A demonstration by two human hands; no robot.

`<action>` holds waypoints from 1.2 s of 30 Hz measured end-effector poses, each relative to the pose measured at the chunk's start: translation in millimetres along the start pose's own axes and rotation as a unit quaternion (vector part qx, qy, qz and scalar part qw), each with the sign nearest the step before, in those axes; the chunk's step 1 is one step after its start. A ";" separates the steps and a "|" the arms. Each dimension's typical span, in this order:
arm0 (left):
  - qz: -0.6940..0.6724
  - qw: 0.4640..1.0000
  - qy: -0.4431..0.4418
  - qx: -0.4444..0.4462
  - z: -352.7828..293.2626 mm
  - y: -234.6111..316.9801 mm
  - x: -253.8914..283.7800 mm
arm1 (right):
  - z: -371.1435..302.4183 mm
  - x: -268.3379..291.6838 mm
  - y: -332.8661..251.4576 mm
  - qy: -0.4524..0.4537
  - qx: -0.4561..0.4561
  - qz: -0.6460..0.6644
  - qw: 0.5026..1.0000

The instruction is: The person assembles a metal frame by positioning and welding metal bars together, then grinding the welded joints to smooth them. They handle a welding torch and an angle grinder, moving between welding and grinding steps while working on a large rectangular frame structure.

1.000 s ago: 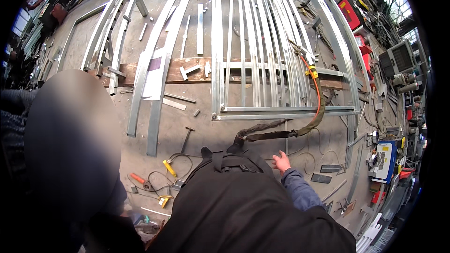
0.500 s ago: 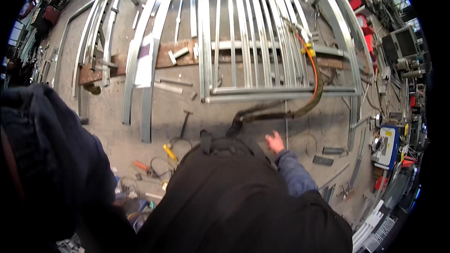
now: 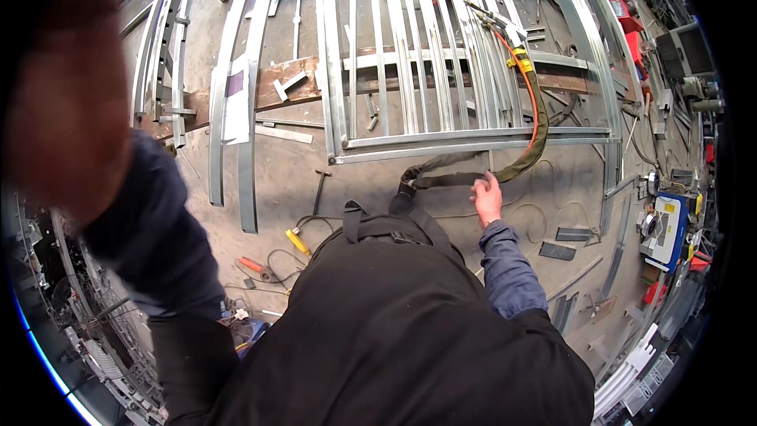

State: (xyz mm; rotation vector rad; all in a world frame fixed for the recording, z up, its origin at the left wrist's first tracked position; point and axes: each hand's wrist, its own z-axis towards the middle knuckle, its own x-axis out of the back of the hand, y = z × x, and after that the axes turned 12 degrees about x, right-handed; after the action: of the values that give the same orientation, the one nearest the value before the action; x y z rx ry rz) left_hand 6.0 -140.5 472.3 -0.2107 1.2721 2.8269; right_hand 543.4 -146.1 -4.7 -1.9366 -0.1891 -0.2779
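A sleeved olive hose [image 3: 530,159] hangs over the near rail of a silvery metal frame [image 3: 473,140], left of its near right corner, and runs slack above the floor [image 3: 276,177] toward what looks like a dark shoe [image 3: 403,201]. The slack could catch a foot, and a hard tug could drag the torch-like tip [image 3: 498,22] off the frame's bars. The hose lies just beyond the tips of the right hand [image 3: 487,200], whose fingers are parted and half curled around nothing visible; whether they touch it cannot be told. The left hand [image 3: 71,102], raised close to the lens, is too blurred to show its grip. A hammer [image 3: 321,183] near the frame's near left corner could trip a step.
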 end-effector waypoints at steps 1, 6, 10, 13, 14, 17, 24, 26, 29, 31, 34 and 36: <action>0.029 0.997 0.050 0.058 -0.1 -21.5 1.3 | 6.6 -0.8 -2.8 0.011 0.016 0.005 1.000; 0.128 0.814 0.298 0.483 -120.1 -162.9 60.1 | 47.2 -18.2 -35.5 0.004 0.134 -0.058 0.989; 0.157 0.692 0.323 0.626 -219.3 -261.2 76.2 | 62.9 -6.2 -46.3 -0.004 0.181 -0.200 0.963; 0.211 0.689 0.312 0.619 -284.2 -332.7 111.0 | 65.6 -6.0 -56.9 -0.015 0.224 -0.308 0.924; 0.278 0.676 0.297 0.614 -287.9 -355.6 105.1 | 69.9 5.0 -39.1 -0.004 0.258 -0.361 0.896; 0.348 0.656 0.289 0.604 -283.8 -376.3 86.2 | 69.8 12.5 -38.3 -0.034 0.232 -0.377 0.896; 0.388 0.619 0.214 0.648 -253.5 -374.3 57.1 | 81.9 7.2 -34.6 -0.024 0.054 -0.125 0.990; 0.432 0.594 0.205 0.647 -241.9 -362.9 55.0 | 81.4 -7.0 -72.5 -0.027 -0.010 -0.053 0.998; 0.509 0.545 0.133 0.653 -241.8 -369.9 67.1 | 95.5 -8.2 -84.1 -0.077 -0.098 -0.032 0.992; 0.486 0.541 0.112 0.677 -240.9 -376.7 83.2 | 100.6 -16.0 -85.5 -0.040 -0.126 -0.008 0.991; 0.491 0.506 0.074 0.705 -223.8 -378.4 84.8 | 115.4 -24.4 -78.7 -0.009 -0.171 0.004 0.985; 0.495 0.491 0.056 0.714 -217.6 -377.5 85.4 | 119.4 -30.5 -72.4 0.011 -0.184 -0.012 0.983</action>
State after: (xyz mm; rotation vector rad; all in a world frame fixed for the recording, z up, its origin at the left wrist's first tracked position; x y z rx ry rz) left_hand -22.1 -54.4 37.6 0.5756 3.8970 0.7016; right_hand 507.7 -8.3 8.6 -2.2982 -0.1548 -0.3698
